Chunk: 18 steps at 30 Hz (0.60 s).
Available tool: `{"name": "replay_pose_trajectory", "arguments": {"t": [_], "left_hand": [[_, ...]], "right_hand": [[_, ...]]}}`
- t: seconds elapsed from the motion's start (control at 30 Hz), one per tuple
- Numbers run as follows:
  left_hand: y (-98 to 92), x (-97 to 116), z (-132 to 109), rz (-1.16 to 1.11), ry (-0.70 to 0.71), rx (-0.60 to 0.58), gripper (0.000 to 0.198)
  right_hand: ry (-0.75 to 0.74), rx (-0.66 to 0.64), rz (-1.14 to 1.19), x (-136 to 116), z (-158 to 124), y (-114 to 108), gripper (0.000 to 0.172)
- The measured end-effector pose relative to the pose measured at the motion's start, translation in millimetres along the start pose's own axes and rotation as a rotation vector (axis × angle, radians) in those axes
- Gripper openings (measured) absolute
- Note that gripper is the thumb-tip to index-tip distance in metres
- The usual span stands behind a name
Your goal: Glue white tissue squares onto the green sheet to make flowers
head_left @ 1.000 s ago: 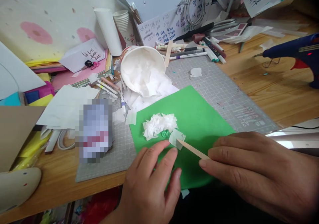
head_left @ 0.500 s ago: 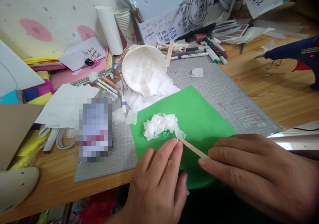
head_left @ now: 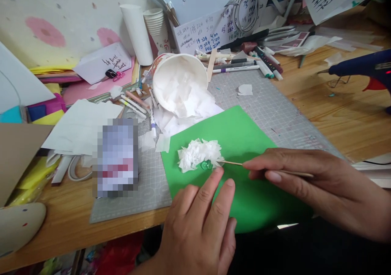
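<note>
From here I have my right hand (head_left: pixel 302 181) in a narrow grip, pinching a thin wooden stick (head_left: pixel 234 163) over the green sheet (head_left: pixel 244 132); its tip meets the right end of the white tissue cluster (head_left: pixel 198 152) on that sheet. My left hand (head_left: pixel 198 218) keeps a wide grip, fingers spread over the sheet's near side, index fingertip just beside the stick's tip. Beyond the sheet lies a tipped paper cup (head_left: pixel 189 64); well to the sheet's right, a glue gun (head_left: pixel 360 69).
</note>
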<state>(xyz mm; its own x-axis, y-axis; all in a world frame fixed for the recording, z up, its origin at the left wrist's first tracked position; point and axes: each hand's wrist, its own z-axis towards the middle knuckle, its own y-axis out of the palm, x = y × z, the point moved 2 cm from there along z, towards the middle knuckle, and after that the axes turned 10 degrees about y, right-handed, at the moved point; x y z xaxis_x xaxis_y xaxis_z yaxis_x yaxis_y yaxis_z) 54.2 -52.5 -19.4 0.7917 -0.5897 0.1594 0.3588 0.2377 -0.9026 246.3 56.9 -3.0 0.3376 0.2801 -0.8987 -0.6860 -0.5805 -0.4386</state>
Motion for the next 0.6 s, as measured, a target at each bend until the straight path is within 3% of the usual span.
{"name": "replay_pose_trajectory", "arguments": {"t": [0.17,0.3,0.47,0.6], "left_hand": [[2.2,0.1,1.1,0.000,-0.006,-0.008,0.050],[1.6,0.5,-0.3,-0.018,0.010,0.001,0.043],[-7.7,-3.3,-2.2,-0.065,-0.033,0.141,0.027],[-10.9,-5.0,1.8,-0.066,-0.113,0.043,0.024]], "right_hand": [[0.282,-0.029,0.188,2.7,11.3,-4.8,0.024],[0.359,-0.091,0.264,-0.3,23.4,-9.4,0.030],[0.426,-0.116,0.344,0.1,30.4,-9.7,0.026],[0.446,-0.098,0.424,2.8,28.6,-9.5,0.024]]}}
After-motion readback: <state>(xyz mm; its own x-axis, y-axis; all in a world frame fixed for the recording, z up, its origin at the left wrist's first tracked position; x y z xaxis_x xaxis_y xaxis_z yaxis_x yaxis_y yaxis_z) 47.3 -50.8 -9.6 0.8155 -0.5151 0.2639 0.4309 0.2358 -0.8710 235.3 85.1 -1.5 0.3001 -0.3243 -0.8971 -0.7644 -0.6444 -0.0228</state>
